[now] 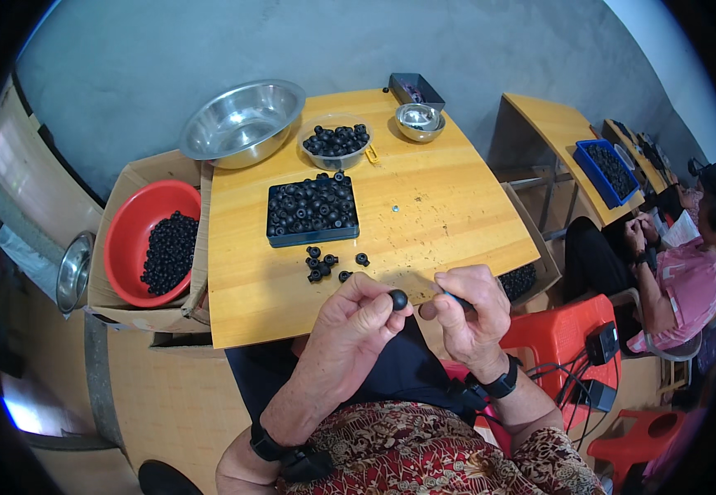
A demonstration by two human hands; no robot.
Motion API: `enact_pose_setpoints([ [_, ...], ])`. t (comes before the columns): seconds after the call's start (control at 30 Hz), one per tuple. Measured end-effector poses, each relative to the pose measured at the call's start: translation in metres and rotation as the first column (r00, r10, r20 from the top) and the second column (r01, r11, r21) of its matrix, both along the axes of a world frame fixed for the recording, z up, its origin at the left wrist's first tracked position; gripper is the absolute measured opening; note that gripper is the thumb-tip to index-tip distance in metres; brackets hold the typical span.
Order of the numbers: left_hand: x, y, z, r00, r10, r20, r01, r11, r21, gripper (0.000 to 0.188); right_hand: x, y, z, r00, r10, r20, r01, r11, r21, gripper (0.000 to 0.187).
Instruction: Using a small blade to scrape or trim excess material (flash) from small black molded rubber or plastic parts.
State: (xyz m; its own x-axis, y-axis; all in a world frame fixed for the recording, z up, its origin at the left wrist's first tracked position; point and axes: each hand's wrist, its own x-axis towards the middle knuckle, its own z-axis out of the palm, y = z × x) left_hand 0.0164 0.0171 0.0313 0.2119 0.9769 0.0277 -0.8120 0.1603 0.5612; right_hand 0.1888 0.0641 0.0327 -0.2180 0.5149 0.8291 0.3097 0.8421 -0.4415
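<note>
Above my lap, at the near edge of the table, my left hand [350, 322] pinches a small round black part [398, 299] between thumb and fingers. Just to its right my right hand [475, 313] is closed around a slim tool [458, 300] with a blue and dark handle; its tip is too small to make out. The two hands are close but apart. Beyond them several loose black knobbed parts [322, 266] lie on the wooden table [424, 239]. A dark rectangular tray [312, 239] heaped with the same parts sits behind these.
A clear bowl [301, 144] of black parts, a large steel basin [242, 124], small metal bowls [421, 124] and a dark box [416, 89] stand at the back. Left, a red basin [123, 239] sits in a carton [139, 320]. Right are a red stool [560, 326] and a seated person [675, 280].
</note>
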Motion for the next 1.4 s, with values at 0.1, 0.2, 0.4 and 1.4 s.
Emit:
enact_pose_setpoints([
  [0.1,0.001,0.001,-0.007,1.000,0.003,0.010,-0.003,1.000,-0.023,0.018,-0.002,-0.007,0.005,0.999,0.040,-0.014,-0.041,0.998,-0.041,0.032],
  [0.2,0.005,0.000,-0.001,1.000,0.017,-0.013,-0.018,1.000,-0.023,0.022,-0.006,-0.012,0.011,0.998,0.046,0.045,-0.044,0.998,-0.047,0.040],
  [0.4,0.005,-0.002,-0.007,0.997,0.031,-0.069,-0.032,0.999,-0.015,0.025,-0.008,-0.010,0.001,0.995,0.060,0.076,-0.059,0.998,-0.014,0.035],
  [1.4,0.001,0.000,-0.008,0.997,0.064,-0.038,-0.065,0.997,-0.035,0.025,0.002,-0.002,0.009,0.986,0.045,0.162,-0.057,0.996,0.075,0.028],
])
